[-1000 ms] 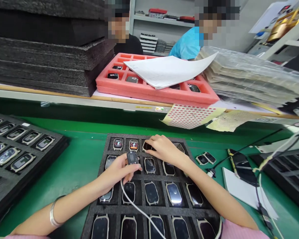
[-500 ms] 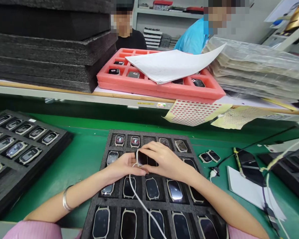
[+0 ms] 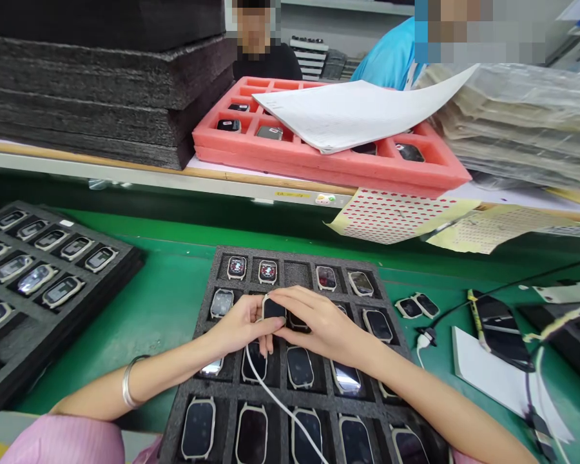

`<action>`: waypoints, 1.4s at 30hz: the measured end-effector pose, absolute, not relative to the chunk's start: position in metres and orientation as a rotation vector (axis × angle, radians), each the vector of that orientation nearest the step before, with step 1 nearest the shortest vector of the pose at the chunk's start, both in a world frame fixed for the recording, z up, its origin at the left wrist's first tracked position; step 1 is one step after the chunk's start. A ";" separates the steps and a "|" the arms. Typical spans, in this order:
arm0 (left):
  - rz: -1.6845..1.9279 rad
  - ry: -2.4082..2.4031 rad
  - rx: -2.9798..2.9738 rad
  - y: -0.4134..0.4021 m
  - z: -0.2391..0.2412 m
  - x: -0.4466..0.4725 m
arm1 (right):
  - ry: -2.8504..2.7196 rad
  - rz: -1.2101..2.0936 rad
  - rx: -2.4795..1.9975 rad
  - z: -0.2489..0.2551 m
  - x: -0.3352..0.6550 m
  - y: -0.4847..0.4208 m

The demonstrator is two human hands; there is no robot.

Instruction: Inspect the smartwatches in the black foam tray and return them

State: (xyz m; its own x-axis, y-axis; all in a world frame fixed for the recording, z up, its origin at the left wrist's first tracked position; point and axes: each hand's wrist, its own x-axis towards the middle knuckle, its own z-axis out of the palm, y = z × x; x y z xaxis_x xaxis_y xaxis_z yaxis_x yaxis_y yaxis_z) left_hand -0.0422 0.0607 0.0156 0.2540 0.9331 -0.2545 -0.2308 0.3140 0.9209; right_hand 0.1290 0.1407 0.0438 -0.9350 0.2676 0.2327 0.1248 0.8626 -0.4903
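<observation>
A smartwatch case with a dark screen and pale frame (image 3: 273, 310) is held over the black foam tray (image 3: 200, 390). My left hand (image 3: 244, 322) is closed around its left side, thumb across the lower screen. My right hand (image 3: 321, 322) is curved about its right side, fingertips at the top edge and thumb near the bottom corner. A white cable (image 3: 279, 401) runs from beneath my left hand down across the tray; where it ends at the watch is hidden. Several watch cases lie in the tray's slots, including a lit one (image 3: 267, 272) in the back row.
Another tray of watches (image 3: 120, 254) sits at left. To the right are two loose watches (image 3: 418, 306), a phone (image 3: 500, 328), white paper (image 3: 468, 361) and black cables. On the shelf, a red foam tray (image 3: 328, 169) stands between black foam stacks (image 3: 101, 96) and plastic trays (image 3: 522, 129). Two people are beyond.
The held watch now lies more in my left hand, its left thumb moved onto the screen. My right fingers have shifted toward its right edge. The camera view has tilted slightly.
</observation>
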 end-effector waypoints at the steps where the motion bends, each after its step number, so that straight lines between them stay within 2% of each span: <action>1: 0.942 0.989 0.916 0.060 0.015 -0.043 | -2.741 0.702 -0.298 0.044 0.130 0.140; 7: 0.889 1.052 0.973 0.059 0.009 -0.044 | -2.734 0.634 -0.285 0.046 0.130 0.139; 20: 0.858 0.997 0.949 0.060 0.013 -0.045 | -2.686 0.771 -0.375 0.039 0.130 0.141; 30: 0.838 1.029 0.977 0.060 0.012 -0.044 | -2.691 0.675 -0.405 0.033 0.129 0.137; 37: 0.865 1.049 1.031 0.058 0.007 -0.040 | -2.591 0.893 -0.422 0.042 0.133 0.164; 39: 0.830 1.043 1.029 0.059 0.008 -0.039 | -2.562 0.831 -0.534 0.041 0.137 0.181; 42: 0.773 1.079 1.036 0.061 0.013 -0.038 | -2.690 0.572 -0.710 0.034 0.140 0.200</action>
State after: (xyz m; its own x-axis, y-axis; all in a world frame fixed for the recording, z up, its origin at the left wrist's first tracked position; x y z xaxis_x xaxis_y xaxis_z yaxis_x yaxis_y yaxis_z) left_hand -0.0378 0.0614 0.0128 0.3090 0.8948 -0.3223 -0.0175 0.3442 0.9387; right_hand 0.1400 0.2003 0.0342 -0.8327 0.5227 0.1826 0.4033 0.7986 -0.4468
